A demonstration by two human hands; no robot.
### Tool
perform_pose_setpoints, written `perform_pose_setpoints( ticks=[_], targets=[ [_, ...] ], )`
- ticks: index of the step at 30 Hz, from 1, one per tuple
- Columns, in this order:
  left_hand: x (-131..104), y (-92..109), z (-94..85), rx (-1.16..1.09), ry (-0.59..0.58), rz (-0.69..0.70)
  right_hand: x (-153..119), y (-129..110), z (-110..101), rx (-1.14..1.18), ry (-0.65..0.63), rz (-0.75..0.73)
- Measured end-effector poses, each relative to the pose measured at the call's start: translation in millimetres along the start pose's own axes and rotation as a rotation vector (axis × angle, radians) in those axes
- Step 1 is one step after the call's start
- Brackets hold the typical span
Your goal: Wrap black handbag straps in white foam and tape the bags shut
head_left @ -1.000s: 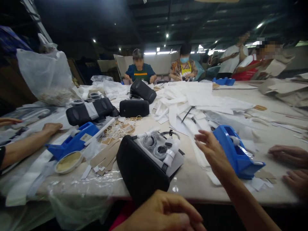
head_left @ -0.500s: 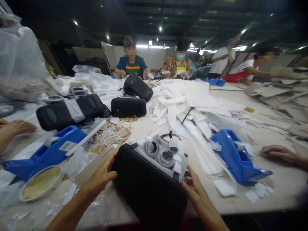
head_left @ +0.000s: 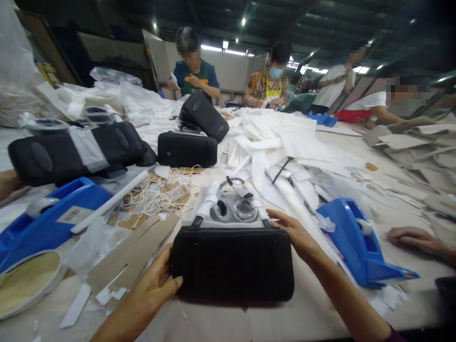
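A black boxy bag [head_left: 233,266] sits before me on the table, broad side toward me. Pale lining or wrapping and clear-wrapped rings [head_left: 245,210] show behind its top edge, with white-wrapped straps [head_left: 209,202] at either side. My left hand [head_left: 164,280] grips the bag's left end, thumb on the front face and the other fingers partly hidden behind. At the upper right corner, my right hand [head_left: 290,232] has its fingers stretched out, touching the bag near the strap; its thumb is hidden.
Blue tape dispensers [head_left: 351,242] flank the bag. Further off lie black bags [head_left: 187,149], tangled strings with tags [head_left: 160,192] and white foam strips [head_left: 270,137]. A round tub [head_left: 30,285] is at left. Other people's hands rest at both sides; co-workers are opposite.
The bag has turned from slanting to nearly square-on. My right hand has moved up to its upper right corner, fingers straighter. My view has shifted slightly.
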State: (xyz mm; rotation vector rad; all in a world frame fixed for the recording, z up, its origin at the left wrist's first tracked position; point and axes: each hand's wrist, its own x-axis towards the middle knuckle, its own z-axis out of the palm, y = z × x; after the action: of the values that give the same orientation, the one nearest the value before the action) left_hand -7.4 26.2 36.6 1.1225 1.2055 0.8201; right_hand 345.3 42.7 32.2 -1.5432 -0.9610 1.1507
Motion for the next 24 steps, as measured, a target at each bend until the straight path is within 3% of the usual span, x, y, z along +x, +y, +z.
perform_pose_setpoints(
  ticks=[5, 8, 11, 16, 24],
  targets=[
    [16, 24, -20.7, 0.147, 0.080, 0.131, -41, -14, -6, -0.177, 0.117, -0.167],
    [25, 35, -16.0, 0.225, 0.023, 0.165, -52, -17, -5, -0.186, 0.084, -0.190],
    [31, 34, -6.2, 0.325, -0.022, 0.219, -43, -15, -4, -0.025, 0.036, -0.077],
    [41, 32, 0.8, 0.586, 0.019, 0.335, -13, -17, -8, 0.251, -0.220, 0.217],
    [53, 29, 7.4, 0.608, 0.019, 0.358, 24, -20, -24, 0.205, -0.628, 0.378]
  ],
)
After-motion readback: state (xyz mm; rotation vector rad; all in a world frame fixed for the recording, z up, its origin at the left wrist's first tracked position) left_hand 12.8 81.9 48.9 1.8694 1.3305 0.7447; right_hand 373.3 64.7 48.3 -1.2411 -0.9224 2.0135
